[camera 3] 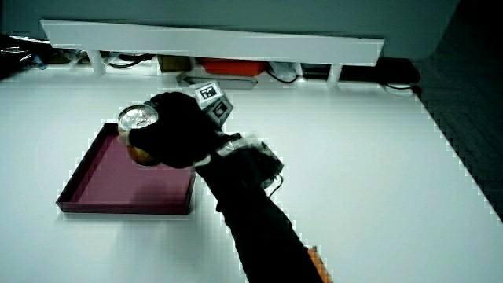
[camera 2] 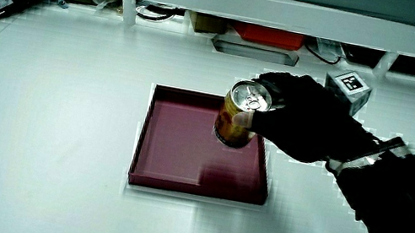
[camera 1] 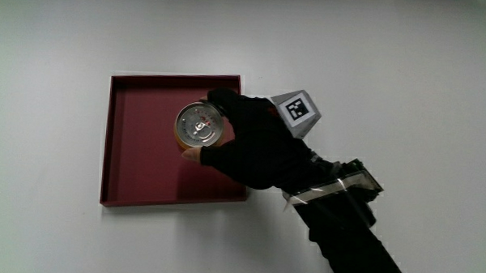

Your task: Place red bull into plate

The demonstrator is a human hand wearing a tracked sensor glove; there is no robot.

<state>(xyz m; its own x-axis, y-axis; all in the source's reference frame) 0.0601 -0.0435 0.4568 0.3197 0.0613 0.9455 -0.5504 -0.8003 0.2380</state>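
So the can is gripped by the gloved hand, fingers wrapped around its side, and it's held over the dark red square tray that serves as the plate here. From above, the silver lid with its pull tab is seen straight on, so the can is pretty much upright, and it sits over the part of the tray that's farther from the person, closer to the edge where the hand comes in. In a side view the can is seen with a gold and reddish body, and its base looks to be down at or just above the tray floor; whether it's actually touching can't be told for sure. The hand is clamped on it from the side, with the patterned cube sticking up off the back of the glove. In a side view from a different angle, the can is mostly covered by the hand, only the lid and a bit of the body are shown, and the tray is seen below it. The forearm is stretched across the white table toward the person. A low white partition is seen at the table's edge.
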